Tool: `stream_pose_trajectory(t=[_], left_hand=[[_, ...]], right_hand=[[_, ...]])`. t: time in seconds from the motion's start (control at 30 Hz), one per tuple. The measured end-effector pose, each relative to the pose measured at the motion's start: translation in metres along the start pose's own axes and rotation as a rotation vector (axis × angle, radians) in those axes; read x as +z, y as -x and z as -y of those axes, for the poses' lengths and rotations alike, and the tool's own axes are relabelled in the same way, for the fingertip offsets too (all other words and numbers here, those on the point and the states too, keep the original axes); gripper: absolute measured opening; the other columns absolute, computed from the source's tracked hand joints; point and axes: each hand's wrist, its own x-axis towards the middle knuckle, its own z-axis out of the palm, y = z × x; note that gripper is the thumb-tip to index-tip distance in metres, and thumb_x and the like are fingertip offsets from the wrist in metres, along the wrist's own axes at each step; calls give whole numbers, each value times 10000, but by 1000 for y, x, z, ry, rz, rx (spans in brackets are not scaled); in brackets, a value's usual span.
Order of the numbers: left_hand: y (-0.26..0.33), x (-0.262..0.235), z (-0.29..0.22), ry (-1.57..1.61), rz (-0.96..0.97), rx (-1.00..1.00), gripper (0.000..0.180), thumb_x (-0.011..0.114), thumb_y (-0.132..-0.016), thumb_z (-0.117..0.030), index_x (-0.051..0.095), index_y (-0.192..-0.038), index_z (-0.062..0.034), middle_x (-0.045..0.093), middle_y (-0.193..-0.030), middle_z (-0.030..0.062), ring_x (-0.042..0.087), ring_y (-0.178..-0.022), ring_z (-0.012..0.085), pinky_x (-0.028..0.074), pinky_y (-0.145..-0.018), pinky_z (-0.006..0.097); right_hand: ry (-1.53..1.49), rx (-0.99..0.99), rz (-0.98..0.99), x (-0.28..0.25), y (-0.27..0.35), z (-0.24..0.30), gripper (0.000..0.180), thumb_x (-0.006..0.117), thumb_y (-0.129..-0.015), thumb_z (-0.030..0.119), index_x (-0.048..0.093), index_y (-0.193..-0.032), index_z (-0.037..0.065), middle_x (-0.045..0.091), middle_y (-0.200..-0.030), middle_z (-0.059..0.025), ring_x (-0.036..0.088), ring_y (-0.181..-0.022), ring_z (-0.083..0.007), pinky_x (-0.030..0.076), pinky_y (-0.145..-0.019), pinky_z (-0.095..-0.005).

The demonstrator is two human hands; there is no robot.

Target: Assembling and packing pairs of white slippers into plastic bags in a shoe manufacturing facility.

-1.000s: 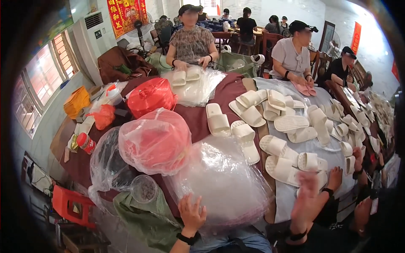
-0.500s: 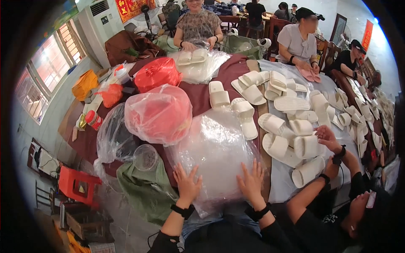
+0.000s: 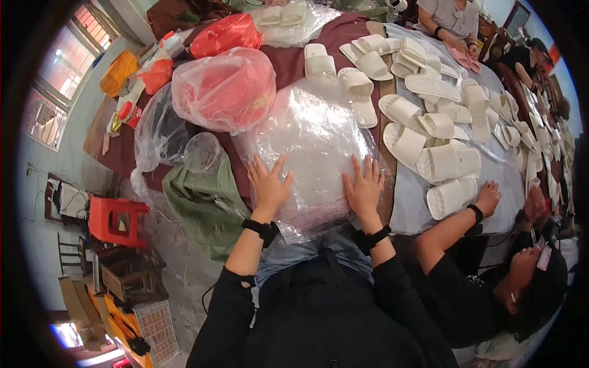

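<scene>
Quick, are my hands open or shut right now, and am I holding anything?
Left hand: open, fingers spread, at the left edge of the clear plastic stack, holding nothing.
Right hand: open, fingers spread, on the stack's right side, holding nothing.

Glare streaks the clear plastic point(image 3: 310, 147) within dark fisheye edges.
</scene>
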Motion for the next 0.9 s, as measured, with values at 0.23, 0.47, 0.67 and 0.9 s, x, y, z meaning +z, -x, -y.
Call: stream_pose_trajectory(t=[0.23, 0.47, 0.67, 0.9], left_hand=[[6, 2, 1, -28, -28, 69, 540, 632, -800, -359, 497, -1318, -292, 170, -1444, 326, 182, -1309, 529, 180, -1067, 576], [11, -14, -13, -343, -78, 93, 543, 624, -807, -352, 497, -1325, -250, 218, -1429, 326, 182, -1327, 497, 167, -1073, 562], [16, -17, -56, -117, 76, 440, 443, 618, -813, -311, 556, -1219, -145, 397, -1347, 170, 361, -1227, 394, 282, -1010, 539], [16, 6, -50, -212, 63, 507, 468, 592, -816, -292, 515, -1245, -125, 409, -1331, 185, 362, -1227, 382, 280, -1005, 526]], right_hand=[[-8, 53, -8, -4, 2, -1, 537, 560, -860, 384, 448, -1363, 231, 400, -1385, -196, 361, -1273, -389, 238, -1030, -581], [-67, 43, 18, -5, -7, 2, 541, 544, -868, 403, 432, -1373, 240, 412, -1380, -182, 401, -1248, -367, 263, -1023, -556], [-366, 168, -12, -59, -8, -24, 491, 599, -848, 277, 488, -1302, 126, 474, -1312, -175, 461, -1183, -346, 361, -969, -456], [96, 416, -560, -113, -56, -103, 466, 637, -821, 207, 512, -1243, 53, 576, -1140, -178, 534, -1056, -353, 403, -919, -426]])
